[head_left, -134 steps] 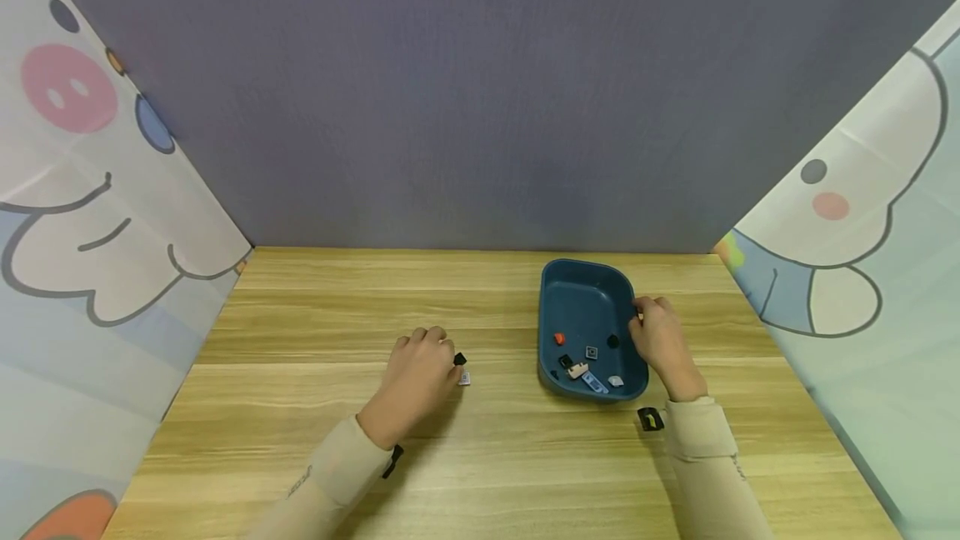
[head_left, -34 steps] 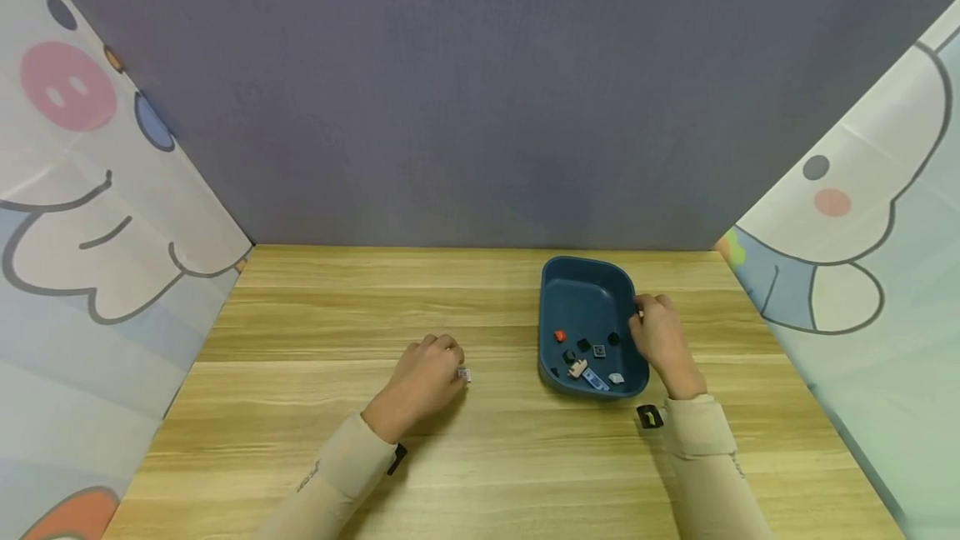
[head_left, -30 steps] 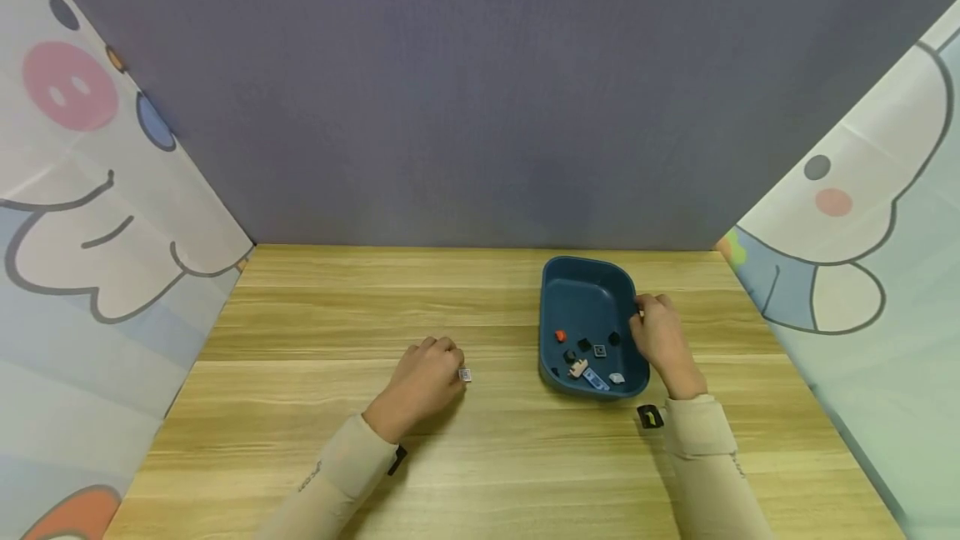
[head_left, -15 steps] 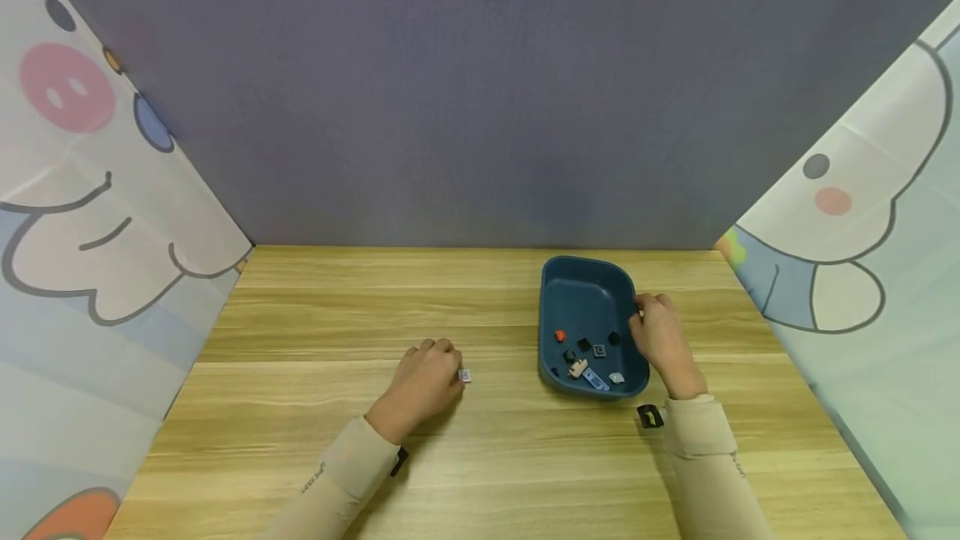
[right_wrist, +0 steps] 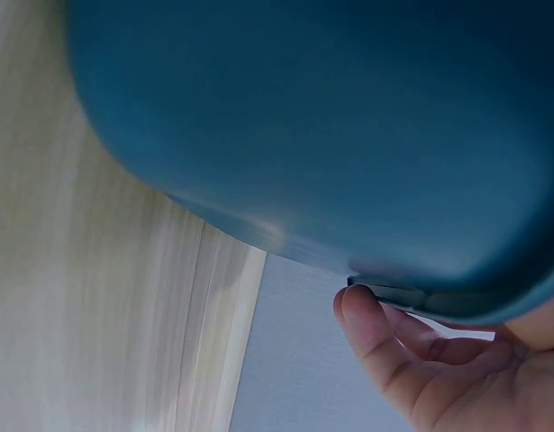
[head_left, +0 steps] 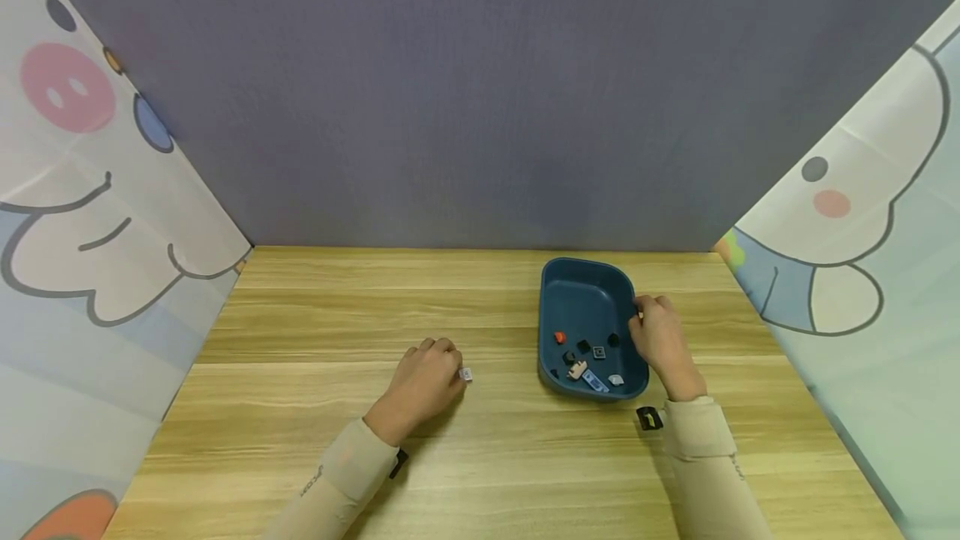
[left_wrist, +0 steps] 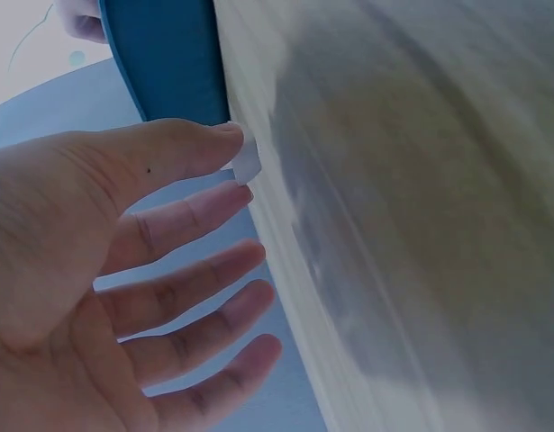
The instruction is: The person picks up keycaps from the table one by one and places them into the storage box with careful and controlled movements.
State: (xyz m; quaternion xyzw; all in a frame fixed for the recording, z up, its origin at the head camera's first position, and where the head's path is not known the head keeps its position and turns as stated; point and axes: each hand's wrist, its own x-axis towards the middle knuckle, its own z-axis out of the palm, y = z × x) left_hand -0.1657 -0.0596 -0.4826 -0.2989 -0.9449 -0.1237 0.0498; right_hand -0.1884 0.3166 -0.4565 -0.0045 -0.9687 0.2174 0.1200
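Observation:
In the head view my left hand [head_left: 423,382] is low over the wooden table, pinching a small white square piece [head_left: 467,374] with a grey mark. The left wrist view shows this white piece [left_wrist: 245,160] between thumb and index finger, the other fingers spread loosely. My right hand [head_left: 660,344] grips the right rim of a dark blue bin [head_left: 577,290]. In the right wrist view the right thumb lies against the bin's rim [right_wrist: 493,310], beside a thin pale strip with a dark end. What that strip is, I cannot tell.
Several small pieces lie in the bin, among them an orange one [head_left: 559,338], a beige one [head_left: 577,370], a light blue one [head_left: 595,381] and a white one [head_left: 616,380]. A grey wall [head_left: 480,107] backs the table [head_left: 337,298]; printed cloths flank it.
The black piece at the left fingers 4.5 seconds ago is gone from there, and the bin shows another black piece. The white piece has since tilted slightly. The right hand stays put.

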